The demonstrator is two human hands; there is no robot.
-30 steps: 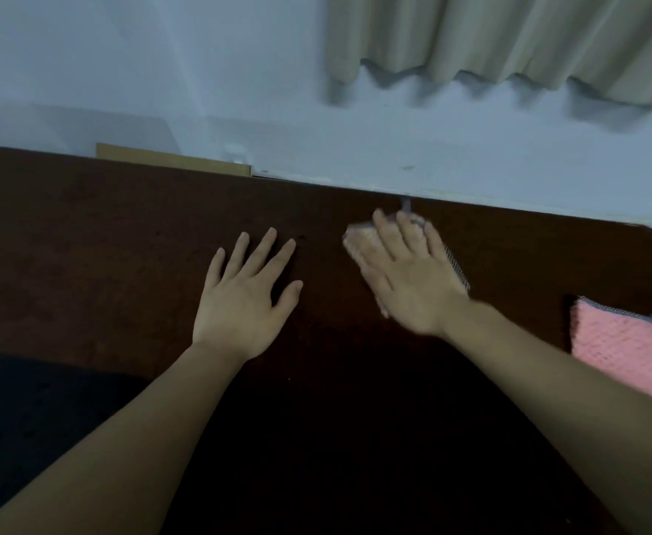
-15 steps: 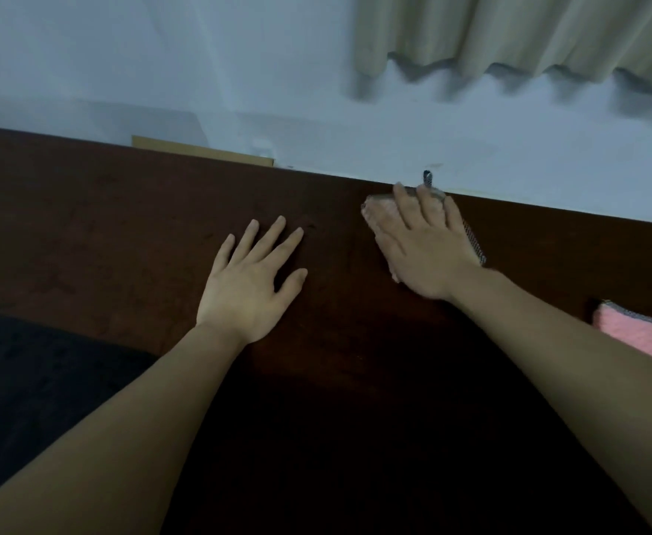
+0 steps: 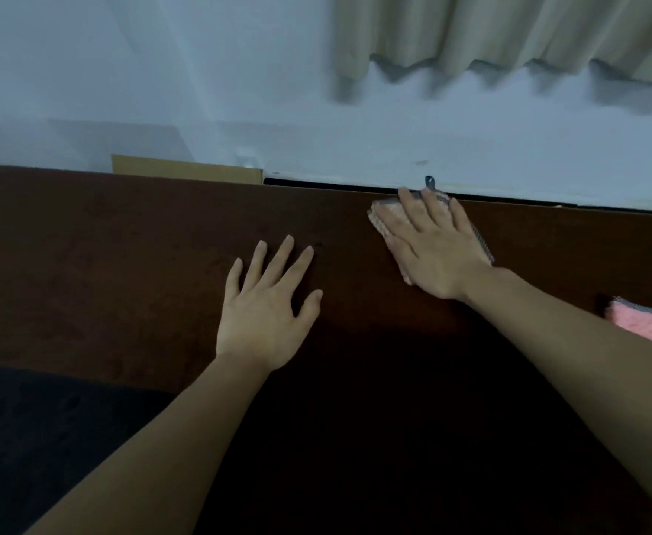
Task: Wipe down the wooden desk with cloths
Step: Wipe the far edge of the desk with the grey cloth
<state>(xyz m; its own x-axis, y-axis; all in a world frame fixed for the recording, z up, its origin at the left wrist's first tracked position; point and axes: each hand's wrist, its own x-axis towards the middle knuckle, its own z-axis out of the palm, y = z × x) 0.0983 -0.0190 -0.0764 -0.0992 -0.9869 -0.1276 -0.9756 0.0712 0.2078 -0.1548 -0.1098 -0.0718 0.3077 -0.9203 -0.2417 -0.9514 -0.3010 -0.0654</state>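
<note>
The dark brown wooden desk (image 3: 123,264) fills the lower half of the view. My right hand (image 3: 436,249) lies flat with straight fingers on a pale pink cloth (image 3: 384,218) with a grey edge, pressing it against the desk at its far edge by the wall. Most of that cloth is hidden under the hand; a small grey loop sticks up beyond my fingertips. My left hand (image 3: 266,307) rests flat on the bare wood, fingers spread, to the left of the cloth and apart from it.
A second pink cloth (image 3: 649,326) with a grey border lies at the desk's right side, partly behind my right forearm. A white wall (image 3: 316,121) runs directly behind the desk, with a beige curtain (image 3: 510,28) above and a cardboard piece (image 3: 185,169) behind the far edge.
My right hand has slid the cloth away from me, up to the desk's far edge. My left hand has stayed in place on the wood.
</note>
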